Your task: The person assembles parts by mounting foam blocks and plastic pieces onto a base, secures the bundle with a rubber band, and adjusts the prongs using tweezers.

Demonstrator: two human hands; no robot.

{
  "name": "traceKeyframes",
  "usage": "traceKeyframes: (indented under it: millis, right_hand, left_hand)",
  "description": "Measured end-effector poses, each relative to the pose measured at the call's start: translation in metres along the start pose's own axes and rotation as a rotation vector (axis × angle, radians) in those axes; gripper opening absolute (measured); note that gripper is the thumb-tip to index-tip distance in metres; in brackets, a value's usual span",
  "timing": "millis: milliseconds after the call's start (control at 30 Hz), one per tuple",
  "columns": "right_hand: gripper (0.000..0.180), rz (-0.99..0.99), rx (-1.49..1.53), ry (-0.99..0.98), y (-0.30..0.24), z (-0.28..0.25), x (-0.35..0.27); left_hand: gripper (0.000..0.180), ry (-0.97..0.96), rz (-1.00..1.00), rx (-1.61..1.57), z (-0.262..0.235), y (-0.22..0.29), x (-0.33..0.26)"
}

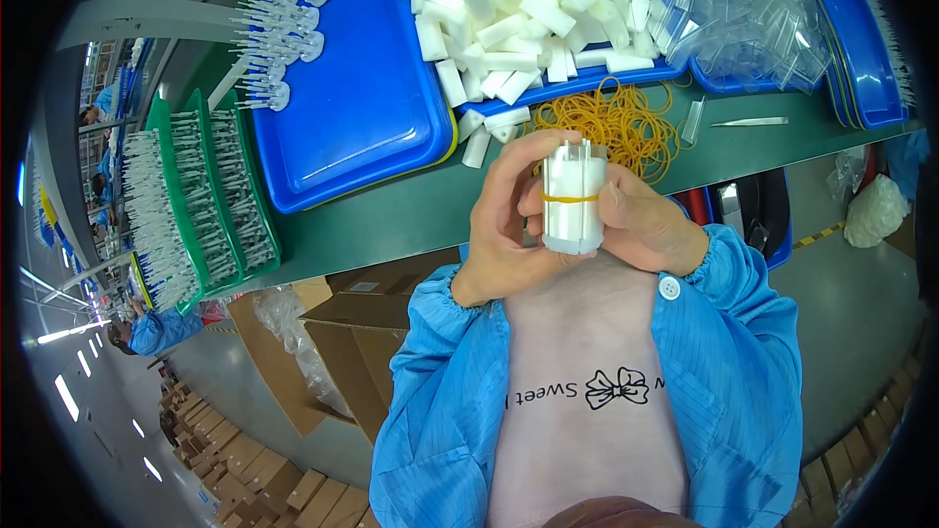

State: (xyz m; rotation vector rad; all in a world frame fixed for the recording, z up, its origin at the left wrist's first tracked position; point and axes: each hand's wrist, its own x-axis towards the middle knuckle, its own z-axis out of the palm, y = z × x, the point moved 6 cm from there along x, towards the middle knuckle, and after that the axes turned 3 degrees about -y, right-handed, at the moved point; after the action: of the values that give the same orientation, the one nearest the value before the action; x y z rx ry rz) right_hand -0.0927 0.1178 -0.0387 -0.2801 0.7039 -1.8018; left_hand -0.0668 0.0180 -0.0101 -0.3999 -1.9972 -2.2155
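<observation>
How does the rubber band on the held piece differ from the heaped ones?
The single band wraps the white piece; the heap holds many loose, tangled bands. The band sits between left hand and right hand; the heap lies on the green table. Both look orange-yellow.

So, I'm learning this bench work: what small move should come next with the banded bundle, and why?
Probably turn the upright white-and-clear bundle slightly between the left hand and right hand to check the thin yellow rubber band: it crosses the side in view, but the far side is hidden.
</observation>
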Motion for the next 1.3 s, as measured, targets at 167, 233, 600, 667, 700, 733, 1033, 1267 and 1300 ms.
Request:
traceKeyframes:
  millis: [167, 233, 600, 667, 700, 733, 1033, 1267, 1300]
  right_hand:
    - [0.053, -0.088, 0.178, 0.010, -0.010, -0.004, -0.005]
    - [0.051, -0.119, 0.131, 0.036, -0.022, -0.005, -0.012]
    - [0.017, -0.164, -2.171, 1.193, -0.117, -0.081, -0.145]
    - [0.018, -0.278, -2.146, 1.172, -0.113, -0.088, -0.151]
    - [0.016, -0.355, -2.053, 1.158, -0.111, -0.084, -0.151]
    - [0.014, -0.429, -1.958, 1.141, -0.109, -0.080, -0.153]
    - [0.038, -0.732, -1.170, 1.160, -0.117, -0.059, -0.174]
    - [0.014, -0.574, -1.463, 1.089, -0.115, -0.090, -0.157]
    - [0.015, -0.515, -1.530, 1.122, -0.116, -0.086, -0.155]
  left_hand:
    - [0.084, -0.056, 0.028, 0.059, 0.002, -0.003, -0.006]
    - [0.084, -0.029, 0.112, 0.023, 0.001, 0.005, -0.002]
    - [0.080, 0.383, -0.252, -0.892, -0.023, 0.002, -0.004]
    - [0.074, 0.258, -0.313, -1.233, -0.021, -0.013, -0.007]
    - [0.069, 0.291, -0.366, -1.264, -0.019, -0.013, -0.007]
    - [0.069, 0.299, -0.359, -1.262, -0.021, -0.017, -0.007]
    - [0.065, 0.121, -0.446, -1.192, -0.001, -0.013, -0.002]
    - [0.066, 0.083, -0.500, -1.063, 0.003, -0.017, -0.001]
    - [0.067, 0.072, -0.500, -1.074, 0.002, -0.016, -0.002]
